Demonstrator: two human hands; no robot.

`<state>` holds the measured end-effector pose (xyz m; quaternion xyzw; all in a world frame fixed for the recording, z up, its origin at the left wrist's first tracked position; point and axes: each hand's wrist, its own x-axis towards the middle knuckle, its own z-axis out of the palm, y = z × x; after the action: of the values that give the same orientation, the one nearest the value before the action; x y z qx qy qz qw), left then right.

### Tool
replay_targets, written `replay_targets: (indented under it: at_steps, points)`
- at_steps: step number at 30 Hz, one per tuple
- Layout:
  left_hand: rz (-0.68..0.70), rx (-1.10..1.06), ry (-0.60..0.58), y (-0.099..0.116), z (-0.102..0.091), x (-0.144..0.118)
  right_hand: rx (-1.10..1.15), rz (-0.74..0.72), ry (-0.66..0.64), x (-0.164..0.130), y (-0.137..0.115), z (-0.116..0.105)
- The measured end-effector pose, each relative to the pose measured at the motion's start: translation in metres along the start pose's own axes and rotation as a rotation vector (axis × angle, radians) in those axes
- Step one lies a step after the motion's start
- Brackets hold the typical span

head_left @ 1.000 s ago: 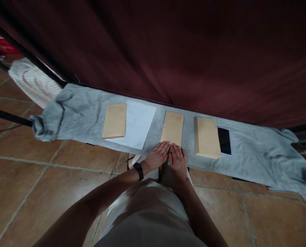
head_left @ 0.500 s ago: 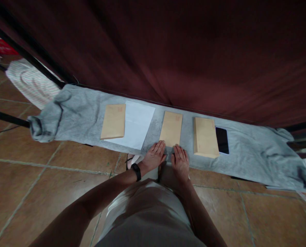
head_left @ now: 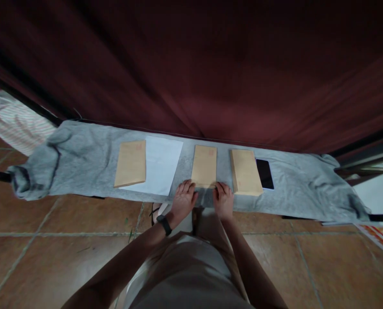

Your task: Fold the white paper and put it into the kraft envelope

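Both hands lay flat, fingers loosely together and gripping nothing, left hand (head_left: 184, 198) and right hand (head_left: 224, 198) at the near corners of the single envelope (head_left: 204, 166) on the grey cloth (head_left: 85, 163); squaring seemed underway, and lifting would need a pinch.

Dim, warm indoor light from above and behind me; my body throws a soft shadow on the floor tiles (head_left: 65, 257). Dark curtain (head_left: 211, 64) swallows detail, smeared by motion blur. Wide-lens bending at the edges; corners soft. White paper (head_left: 157, 165) brightest, no glare.
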<state>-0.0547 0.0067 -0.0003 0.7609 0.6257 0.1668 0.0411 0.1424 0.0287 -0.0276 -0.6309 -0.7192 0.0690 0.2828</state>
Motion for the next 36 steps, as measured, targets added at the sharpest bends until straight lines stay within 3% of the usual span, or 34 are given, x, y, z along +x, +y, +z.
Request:
replay_targets:
  at_steps: [5,11,14,16,20,23,25,28,32,36]
  points:
    - [-0.046,0.013,0.032,0.005,0.002,0.007,0.189,0.206,-0.008,0.03,-0.002,0.009]
    - [0.015,0.136,-0.025,0.009,0.007,0.003,0.851,0.568,-0.097,0.039,-0.006,0.014]
    - [0.003,0.125,-0.044,0.009,0.006,0.003,1.234,0.702,-0.159,0.033,-0.016,0.016]
    - [-0.008,0.06,-0.037,0.008,0.005,0.004,1.368,0.761,-0.179,0.03,-0.021,0.017]
    - [-0.103,-0.346,0.082,0.0,0.008,0.009,1.392,0.792,-0.176,0.03,-0.026,0.017]
    - [-0.371,-0.788,0.22,-0.006,0.012,0.021,1.443,0.82,-0.112,0.029,-0.026,0.015]
    - [-0.591,-1.044,0.247,-0.008,0.013,0.03,1.466,0.825,-0.088,0.027,-0.026,0.012]
    - [-0.744,-1.319,0.149,-0.006,0.01,0.041,1.475,0.793,-0.086,0.024,-0.027,0.006]
    - [-0.71,-1.462,-0.056,0.002,0.004,0.044,1.479,0.709,-0.142,0.022,-0.028,0.001]
    - [-0.693,-1.499,-0.097,0.006,0.002,0.042,1.491,0.68,-0.191,0.023,-0.027,-0.003]
